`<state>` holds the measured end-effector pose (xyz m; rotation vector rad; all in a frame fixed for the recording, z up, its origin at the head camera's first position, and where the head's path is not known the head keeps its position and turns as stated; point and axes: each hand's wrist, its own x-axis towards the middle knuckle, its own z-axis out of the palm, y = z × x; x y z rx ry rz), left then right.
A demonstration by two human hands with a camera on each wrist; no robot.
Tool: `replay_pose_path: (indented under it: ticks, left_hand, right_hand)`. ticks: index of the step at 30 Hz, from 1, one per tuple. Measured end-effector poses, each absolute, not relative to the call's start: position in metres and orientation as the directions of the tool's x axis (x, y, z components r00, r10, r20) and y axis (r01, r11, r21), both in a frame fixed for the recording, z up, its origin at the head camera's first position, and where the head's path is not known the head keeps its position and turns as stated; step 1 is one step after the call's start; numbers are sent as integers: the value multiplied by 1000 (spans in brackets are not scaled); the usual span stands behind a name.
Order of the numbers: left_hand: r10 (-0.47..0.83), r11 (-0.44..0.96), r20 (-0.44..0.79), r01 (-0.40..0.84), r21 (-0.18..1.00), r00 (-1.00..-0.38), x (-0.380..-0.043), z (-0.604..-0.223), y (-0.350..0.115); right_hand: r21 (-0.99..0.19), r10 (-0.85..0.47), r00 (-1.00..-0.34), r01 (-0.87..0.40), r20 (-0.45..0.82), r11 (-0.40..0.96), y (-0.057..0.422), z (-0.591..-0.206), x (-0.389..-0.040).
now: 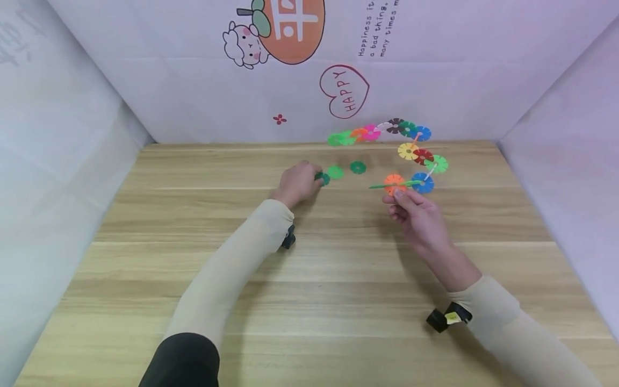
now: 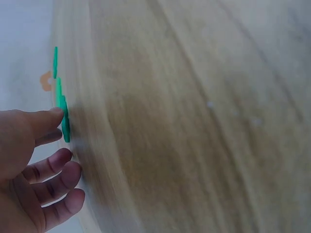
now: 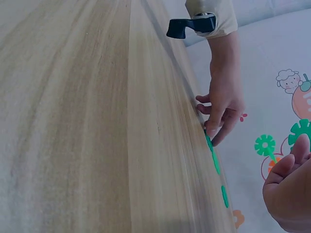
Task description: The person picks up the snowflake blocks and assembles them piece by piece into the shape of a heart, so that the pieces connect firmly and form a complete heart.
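Note:
On the tabletop, my left hand [image 1: 301, 184] pinches a dark green notched disc [image 1: 323, 178] between thumb and index finger. Close beside it lie a light green disc [image 1: 335, 172] and another dark green disc [image 1: 358, 167]. My right hand [image 1: 422, 219] is raised above the table and pinches the near end of a curved chain of linked discs, by an orange disc [image 1: 394, 184] and green discs seen edge-on. A blue disc [image 1: 423, 183] follows, and the chain bends back through a yellow disc [image 1: 408, 151] to a light green disc [image 1: 335, 140] at its far end.
The wooden table [image 1: 309, 301] ends at a white printed backdrop [image 1: 193, 86], with white sheets at both sides. A small black camera [image 1: 288, 237] sits on the left wrist and another black camera [image 1: 438, 320] on the right wrist.

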<state>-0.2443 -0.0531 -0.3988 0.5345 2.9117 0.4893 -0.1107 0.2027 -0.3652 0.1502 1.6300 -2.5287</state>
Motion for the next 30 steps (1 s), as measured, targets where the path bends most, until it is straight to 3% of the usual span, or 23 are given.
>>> replay_pose_path:
  ticks: [6,19,26,30]
  left_hand:
    - [321,896,-95,270,352,-942,-242,-400,-54]
    - [281,713,-26,191,674,-959,-203,-407,-87]
    - [292,395,-71,52,917,-954,-163,-404,-107]
    - [295,198,-124,-66,978,-947,-142,-396,-109]
  right_hand:
    - [-898,-57,-986,168,-158,-406,199,-368,-111]
    - [-904,-72,-979,205,-192,-374,179,-373,-114]
    - [-915,-111,-971,236,-211,-328,164,-379,-117]
    - [-922,-151,-964,254,-218,-291,154,-382,-117]
